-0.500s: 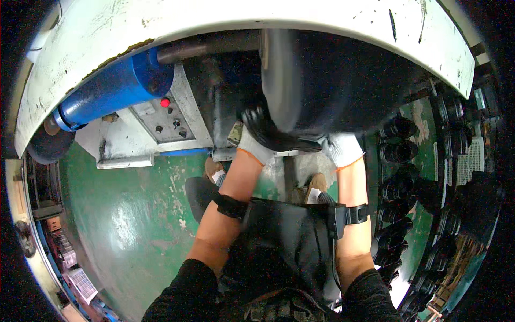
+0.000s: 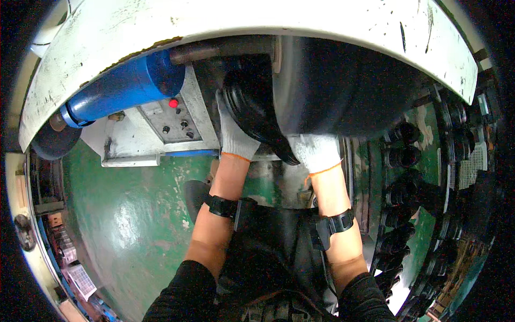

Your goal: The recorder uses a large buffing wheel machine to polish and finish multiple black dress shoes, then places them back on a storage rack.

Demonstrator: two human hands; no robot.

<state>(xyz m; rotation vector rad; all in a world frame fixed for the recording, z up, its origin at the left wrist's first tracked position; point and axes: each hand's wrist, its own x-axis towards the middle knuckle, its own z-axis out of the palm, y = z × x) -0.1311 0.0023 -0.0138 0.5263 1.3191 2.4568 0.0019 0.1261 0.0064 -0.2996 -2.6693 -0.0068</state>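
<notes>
A glossy black shoe is held slanting, one end up and left, the other down toward my right hand. Its right side lies against or very close to a large dark wheel, whose surface is smeared as if spinning. My left hand, in a white knit glove, is closed round the shoe's left side, with its fingers mostly hidden behind it. At the shoe's lower end, my right hand, also gloved, grips just under the wheel; its fingertips are hidden.
A white machine hood arches over the work. To the left are a blue cylinder on the shaft and a control panel with a red button. Racks of black shoes stand at right. Green floor lies below.
The shoe has tipped from lying nearly level to a steep slant. My left hand has shifted left and turned with it; my right hand has come slightly left and nearer to me.
</notes>
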